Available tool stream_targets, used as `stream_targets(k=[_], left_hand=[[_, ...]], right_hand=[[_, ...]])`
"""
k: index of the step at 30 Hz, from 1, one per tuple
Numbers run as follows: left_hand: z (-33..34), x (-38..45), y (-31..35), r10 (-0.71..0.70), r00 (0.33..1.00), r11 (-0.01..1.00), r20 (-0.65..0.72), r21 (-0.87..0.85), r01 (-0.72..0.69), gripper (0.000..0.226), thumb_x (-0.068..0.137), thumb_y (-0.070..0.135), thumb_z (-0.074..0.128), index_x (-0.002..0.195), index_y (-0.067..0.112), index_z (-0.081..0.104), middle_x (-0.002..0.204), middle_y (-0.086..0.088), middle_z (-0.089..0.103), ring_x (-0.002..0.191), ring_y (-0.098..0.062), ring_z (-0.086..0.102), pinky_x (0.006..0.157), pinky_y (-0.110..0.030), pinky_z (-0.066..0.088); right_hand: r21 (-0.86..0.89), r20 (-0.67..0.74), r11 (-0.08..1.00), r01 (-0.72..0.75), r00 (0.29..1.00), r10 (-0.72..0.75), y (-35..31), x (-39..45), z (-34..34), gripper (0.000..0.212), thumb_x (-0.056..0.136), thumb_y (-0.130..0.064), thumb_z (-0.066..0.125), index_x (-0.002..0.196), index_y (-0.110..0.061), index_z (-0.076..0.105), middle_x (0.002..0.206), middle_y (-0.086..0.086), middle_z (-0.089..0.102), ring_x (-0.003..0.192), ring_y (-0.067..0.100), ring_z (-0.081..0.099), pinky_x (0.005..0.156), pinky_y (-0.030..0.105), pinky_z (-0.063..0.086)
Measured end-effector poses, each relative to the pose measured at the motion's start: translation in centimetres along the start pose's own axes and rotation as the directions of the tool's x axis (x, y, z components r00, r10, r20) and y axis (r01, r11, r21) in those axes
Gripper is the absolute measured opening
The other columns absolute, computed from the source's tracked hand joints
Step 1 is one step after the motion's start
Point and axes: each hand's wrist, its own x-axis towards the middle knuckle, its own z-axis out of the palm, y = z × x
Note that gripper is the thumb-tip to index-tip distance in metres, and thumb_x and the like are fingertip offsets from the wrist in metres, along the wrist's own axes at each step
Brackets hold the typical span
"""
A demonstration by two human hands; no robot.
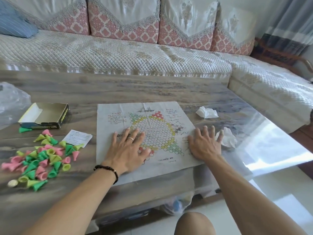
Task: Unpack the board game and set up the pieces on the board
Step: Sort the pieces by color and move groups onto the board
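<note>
Paper game board [149,133] lies unfolded and flat near the front edge of the counter [152,87], printed star of hexagons face up, and both hands are down on it. The left hand [128,148] is spread, fingers straight, palm pressing the lower left of the star; the right hand [205,143] lies flat over the board's right edge, fingers splayed and gripping nothing. It looks like a smoothing of the creases. No piece stands on the board yet. The cone pieces [40,160], pink, green and yellow, lie in a loose heap on the counter well to the left of the board, so the left hand is plainly the nearer one for the first pick. Beyond the heap sits the open game box [45,116], with a small instruction slip [77,137] between heap and board. Two crumpled tissues [207,112] lie off the board's right side.
</note>
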Motion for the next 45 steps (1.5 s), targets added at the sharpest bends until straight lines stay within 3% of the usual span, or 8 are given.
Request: stream_targets(k=[6,13,19,27,31,34,38,45], left_hand=[[0.1,-0.4,0.0,0.008,1.0,1.0,-0.024,0.0,-0.008,0.074,0.088,0.069,0.013,0.152,0.032,0.005,0.161,0.005,-0.002,0.147,-0.02,-0.01,0.115,-0.057,-0.003],[-0.3,-5.2,-3.1,-0.026,0.999,1.0,0.028,-0.001,0.026,0.09,0.077,0.079,0.008,0.152,0.029,-0.002,0.16,-0.001,-0.012,0.145,-0.021,-0.017,0.116,-0.051,-0.008],[-0.7,-6.5,-3.5,-0.024,0.999,1.0,0.049,-0.003,0.024,0.088,0.083,0.076,0.014,0.153,0.025,-0.005,0.16,-0.003,-0.014,0.145,-0.02,-0.018,0.117,-0.048,-0.006],[-3.2,-10.5,-4.9,0.099,0.995,0.995,0.023,-0.02,-0.099,0.074,0.095,0.059,0.027,0.153,0.017,0.01,0.161,-0.004,0.0,0.147,-0.015,-0.007,0.118,-0.032,-0.005],[-5.2,-14.7,-8.7,0.085,0.967,0.991,-0.24,-0.08,-0.107,0.063,0.094,0.053,0.033,0.145,0.017,0.037,0.152,-0.003,0.034,0.141,-0.019,0.026,0.117,-0.039,0.021],[-5.1,-18.0,-13.3,-0.073,0.926,0.99,-0.371,-0.141,0.022,0.061,0.089,0.052,0.044,0.136,0.014,0.047,0.135,-0.005,0.052,0.12,-0.022,0.051,0.098,-0.041,0.046],[-4.8,-21.2,-18.6,-0.215,0.913,0.971,-0.346,-0.18,0.16,0.073,0.075,0.059,0.06,0.135,0.023,0.039,0.128,0.002,0.051,0.11,-0.018,0.053,0.088,-0.033,0.047],[-4.7,-21.0,-21.2,-0.216,0.931,0.937,-0.293,-0.331,0.114,0.072,0.074,0.048,0.071,0.136,0.028,0.038,0.119,0.01,0.05,0.108,-0.012,0.049,0.084,-0.019,0.032]], right_hand=[[0.256,0.019,0.883,0.393,0.912,-0.411,-7.7,-5.0,-0.1,0.063,0.099,-0.056,0.019,0.153,-0.025,0.012,0.163,0.001,0.0,0.15,0.019,-0.004,0.121,0.045,0.003],[0.137,0.119,0.988,0.076,0.989,-0.092,-5.0,-2.7,0.2,0.073,0.094,-0.06,0.014,0.154,-0.018,0.007,0.163,0.005,0.0,0.149,0.027,-0.002,0.119,0.054,0.003],[0.19,0.052,0.899,0.396,0.91,-0.412,-13.1,-6.8,0.2,0.064,0.096,-0.057,0.014,0.152,-0.027,0.011,0.163,-0.001,0.0,0.149,0.022,-0.001,0.119,0.052,0.003],[0.074,0.12,0.969,0.235,0.963,-0.242,-11.2,-5.1,-1.1,0.072,0.097,-0.051,0.021,0.153,-0.008,0.008,0.162,0.011,-0.001,0.149,0.027,-0.002,0.12,0.052,0.006],[0.151,-0.069,0.84,0.521,0.853,-0.517,-17.5,-7.3,-2.2,0.055,0.098,-0.04,0.039,0.146,-0.015,0.03,0.16,0.007,0.014,0.148,0.026,0.008,0.118,0.046,0.017],[0.282,-0.261,0.668,0.688,0.726,-0.637,-22.7,-10.5,-2.9,0.037,0.091,-0.027,0.058,0.127,-0.016,0.058,0.137,0.007,0.05,0.125,0.029,0.047,0.097,0.04,0.042],[0.436,-0.307,0.473,0.765,0.621,-0.721,-27.5,-15.4,-3.3,0.023,0.079,-0.026,0.064,0.101,-0.02,0.067,0.095,-0.005,0.06,0.078,0.016,0.059,0.065,0.035,0.052],[0.418,-0.161,0.548,0.724,0.653,-0.74,-30.1,-18.0,-2.3,0.044,0.081,-0.057,0.062,0.12,-0.037,0.061,0.116,-0.007,0.052,0.085,0.024,0.062,0.072,0.037,0.053]])
